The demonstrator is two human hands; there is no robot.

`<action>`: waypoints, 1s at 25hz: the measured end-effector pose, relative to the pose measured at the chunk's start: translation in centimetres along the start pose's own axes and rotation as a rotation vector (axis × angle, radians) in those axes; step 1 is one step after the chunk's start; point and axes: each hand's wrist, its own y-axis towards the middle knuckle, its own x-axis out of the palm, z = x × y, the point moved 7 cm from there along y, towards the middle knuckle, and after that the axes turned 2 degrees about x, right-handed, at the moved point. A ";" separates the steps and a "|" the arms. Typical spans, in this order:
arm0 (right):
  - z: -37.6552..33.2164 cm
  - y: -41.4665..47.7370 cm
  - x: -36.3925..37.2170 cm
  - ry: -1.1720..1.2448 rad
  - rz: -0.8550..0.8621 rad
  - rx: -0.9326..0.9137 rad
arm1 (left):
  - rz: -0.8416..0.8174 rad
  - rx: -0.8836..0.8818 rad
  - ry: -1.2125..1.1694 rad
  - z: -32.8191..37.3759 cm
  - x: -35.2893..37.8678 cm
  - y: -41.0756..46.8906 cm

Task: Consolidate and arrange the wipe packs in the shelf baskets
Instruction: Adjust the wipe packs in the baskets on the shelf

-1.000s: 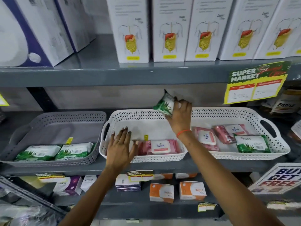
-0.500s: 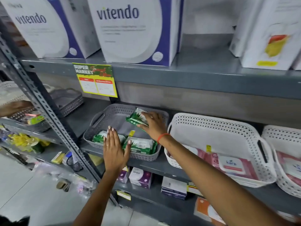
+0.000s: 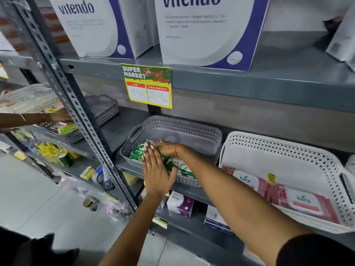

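A grey perforated basket [image 3: 192, 129] stands on the middle shelf with green wipe packs [image 3: 137, 152] along its front left. My right hand [image 3: 167, 148] reaches into it from the right, palm down, holding a blurred green wipe pack against the ones lying there. My left hand [image 3: 155, 175] is flat and open against the basket's front rim, covering part of the packs. Another green pack [image 3: 185, 170] shows just right of that hand. To the right, a white perforated basket [image 3: 288, 148] holds pink Kara wipe packs [image 3: 303, 204] along its front.
A slotted steel upright [image 3: 76, 112] runs diagonally just left of the grey basket. Another person's hand [image 3: 57, 117] works in the bay beyond it. Large Vitendo boxes [image 3: 207, 31] fill the shelf above, with a price sign [image 3: 148, 85] on its edge. Small boxes [image 3: 179, 204] sit below.
My right hand carried the green pack from the white baskets leftward into the grey basket and lowered it onto the green packs. My left hand shifted along to the grey basket's front.
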 end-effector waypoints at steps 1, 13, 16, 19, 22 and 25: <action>-0.1 0.0 0.2 -0.067 -0.021 -0.048 | -0.002 0.010 0.014 0.0 0.0 -0.1; 14.3 -11.7 -7.5 0.248 0.586 0.120 | -0.129 0.405 -0.075 14.9 2.5 -5.9; 21.2 -18.2 -9.5 0.330 0.828 0.243 | -0.167 0.538 -0.074 20.8 3.8 -8.1; 28.4 -26.2 -10.3 0.411 0.997 0.470 | -0.198 0.588 -0.077 25.6 4.5 -9.7; 33.6 -33.4 -11.0 0.250 1.082 0.665 | -0.213 0.671 -0.051 29.1 5.0 -11.3; 38.7 -38.0 -12.7 -0.001 0.986 0.864 | -0.193 0.667 -0.025 30.1 5.4 -11.7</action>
